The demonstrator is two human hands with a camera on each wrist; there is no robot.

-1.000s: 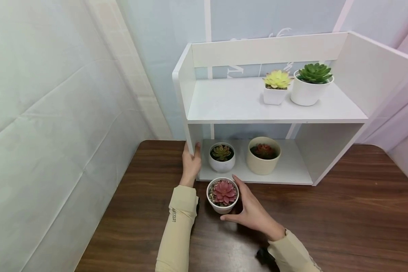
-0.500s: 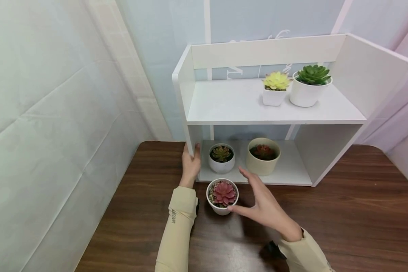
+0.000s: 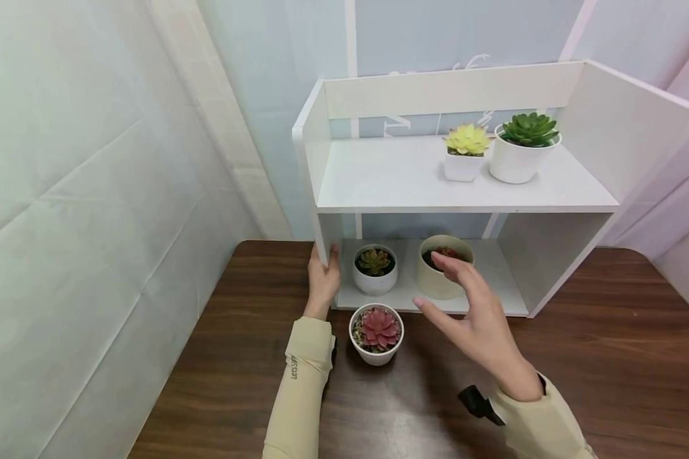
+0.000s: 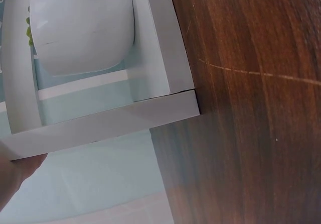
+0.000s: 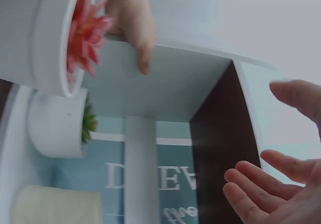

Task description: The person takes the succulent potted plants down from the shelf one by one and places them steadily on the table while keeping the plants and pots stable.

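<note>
My left hand [image 3: 323, 282] grips the left side panel of a white two-tier shelf [image 3: 387, 175], thumb on the inner face and fingers around the outside. On the table before the shelf stands a white pot with a pink-red succulent [image 3: 379, 328]. Right of that pot, my right hand [image 3: 485, 328] is raised with thumb and fingers spread and nothing in it; its fingertips overlap the cream pot [image 3: 436, 280] on the lower tier in the head view. A round white pot with a small green-brown succulent [image 3: 374, 280] sits beside the cream one. The right wrist view shows the red succulent [image 5: 88, 35] close up.
On the upper tier, toward the right, stand a square white pot with a yellow-green succulent [image 3: 465, 162] and a larger white pot with a green succulent [image 3: 517, 159]. The dark wooden table [image 3: 229, 357] spreads on both sides. Pale cloth [image 3: 92, 223] hangs at the left.
My right hand has drawn away from the pink-red succulent's pot, moving right and upward. That pot stays on the table, and my left hand keeps its hold on the shelf panel.
</note>
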